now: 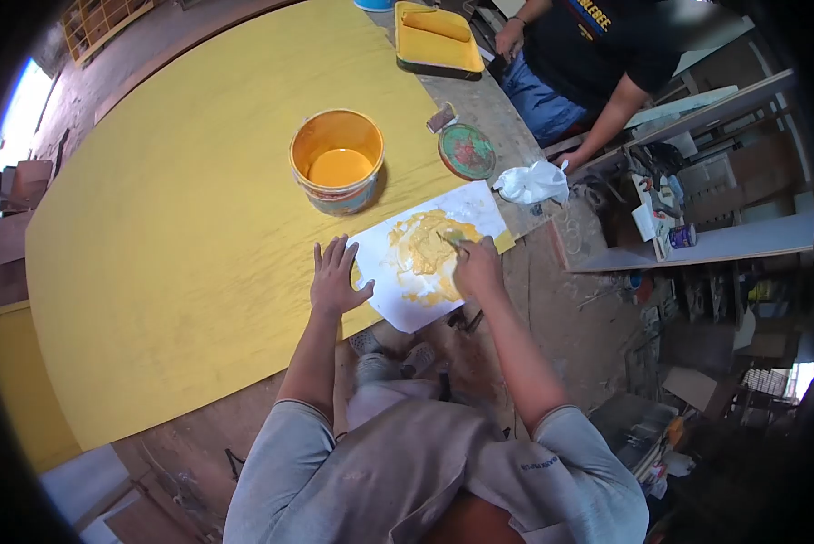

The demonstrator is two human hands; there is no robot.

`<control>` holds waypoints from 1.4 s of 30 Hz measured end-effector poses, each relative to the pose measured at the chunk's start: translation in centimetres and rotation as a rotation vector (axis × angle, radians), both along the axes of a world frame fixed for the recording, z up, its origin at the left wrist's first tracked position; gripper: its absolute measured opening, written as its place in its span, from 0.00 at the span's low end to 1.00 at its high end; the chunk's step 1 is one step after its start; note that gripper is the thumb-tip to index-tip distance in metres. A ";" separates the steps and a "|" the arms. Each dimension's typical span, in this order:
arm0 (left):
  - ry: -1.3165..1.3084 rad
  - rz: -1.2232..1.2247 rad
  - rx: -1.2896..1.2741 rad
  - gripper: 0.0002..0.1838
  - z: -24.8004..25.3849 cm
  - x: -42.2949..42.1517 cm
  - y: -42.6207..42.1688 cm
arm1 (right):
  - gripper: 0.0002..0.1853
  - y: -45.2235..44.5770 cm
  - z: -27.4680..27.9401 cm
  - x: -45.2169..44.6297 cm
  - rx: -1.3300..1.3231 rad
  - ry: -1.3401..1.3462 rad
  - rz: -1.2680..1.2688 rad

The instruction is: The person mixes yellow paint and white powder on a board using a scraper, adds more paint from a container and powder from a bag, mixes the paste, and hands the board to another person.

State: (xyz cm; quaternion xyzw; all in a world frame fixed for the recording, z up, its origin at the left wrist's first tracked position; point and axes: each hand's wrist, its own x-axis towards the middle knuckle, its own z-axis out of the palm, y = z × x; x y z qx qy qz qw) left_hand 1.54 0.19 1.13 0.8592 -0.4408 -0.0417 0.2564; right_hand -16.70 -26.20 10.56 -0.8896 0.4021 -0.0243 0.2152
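Note:
A white board lies across the near edge of the yellow panel, with a smeared mound of yellow putty at its middle. My right hand is closed around a putty knife, whose blade touches the putty; its handle is mostly hidden by my fingers. At the board's left edge, my left hand rests with its fingers spread and holds nothing. Just beyond the board stands a bucket with yellow paint inside.
The large yellow panel spreads left. A yellow paint tray with a roller stands at the far side. Near the board's far right corner are a round green lid and a white plastic bag. Another person stands beyond.

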 end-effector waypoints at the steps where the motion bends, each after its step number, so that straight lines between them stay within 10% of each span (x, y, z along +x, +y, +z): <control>1: -0.004 -0.001 -0.002 0.49 0.0 0.2 -0.1 | 0.14 -0.7 -0.6 1.8 -0.040 0.033 -0.010; 17: 0.131 0.050 -0.242 0.40 0.2 0.1 1.8 | 0.13 -3.7 -1.5 5.6 -0.028 0.318 0.069; 24: 0.912 0.217 0.071 0.21 1.6 -11.5 6.0 | 0.14 -0.7 -0.1 0.8 0.087 0.147 0.149; 29: 1.128 0.086 -0.329 0.20 -5.9 -16.5 4.3 | 0.17 -1.8 -3.5 -4.1 -0.007 -0.187 0.105; 33: 1.722 0.299 -0.690 0.17 -1.7 -16.7 2.2 | 0.17 -2.1 -2.3 -7.1 -0.015 -0.432 0.058; 42: 1.784 0.408 -0.700 0.22 0.1 -16.4 -1.2 | 0.14 -7.2 -2.2 -8.1 -0.015 -0.347 0.193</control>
